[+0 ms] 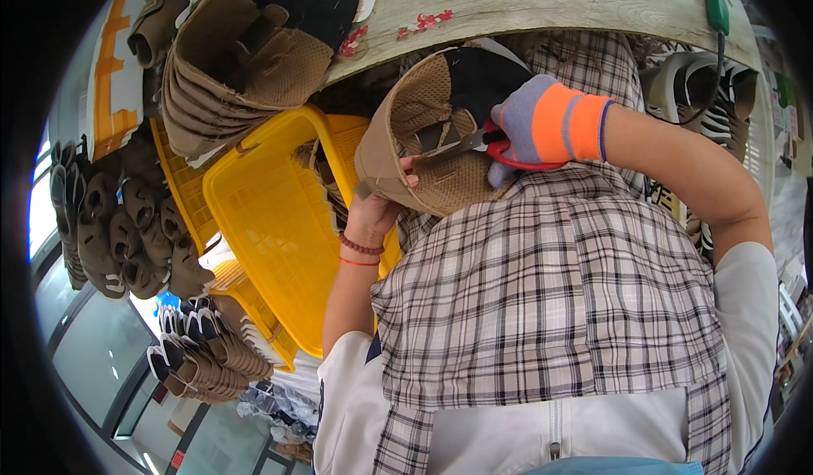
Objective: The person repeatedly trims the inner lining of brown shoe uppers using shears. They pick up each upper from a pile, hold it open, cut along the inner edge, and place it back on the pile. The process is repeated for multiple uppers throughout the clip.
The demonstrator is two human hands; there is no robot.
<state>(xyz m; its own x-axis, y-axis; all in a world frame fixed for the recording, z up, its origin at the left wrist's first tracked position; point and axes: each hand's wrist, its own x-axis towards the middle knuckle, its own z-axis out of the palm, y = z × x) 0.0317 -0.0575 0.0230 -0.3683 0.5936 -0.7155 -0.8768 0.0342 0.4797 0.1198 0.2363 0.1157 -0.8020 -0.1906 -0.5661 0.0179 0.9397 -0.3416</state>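
A brown mesh shoe upper [381, 149] with a black lining rests at my lap, its opening towards me. My bare left hand [378, 211] grips its near left edge, the fingertips showing inside the opening and the rest partly hidden behind the material. In a grey and orange glove, my right hand [546, 124] is closed on the red-handled scissors [542, 167]. Their blades reach into the upper's opening, near a fabric strap or tab. Whether the blades touch the material I cannot tell.
A stack of similar uppers [241, 77] leans at the table's [525, 1] left end. Below it stands a yellow plastic basket [262, 229]. More uppers hang or lie at far left [140, 238] and right [741, 94]. A green-handled corded tool [717, 5] lies at the table's right.
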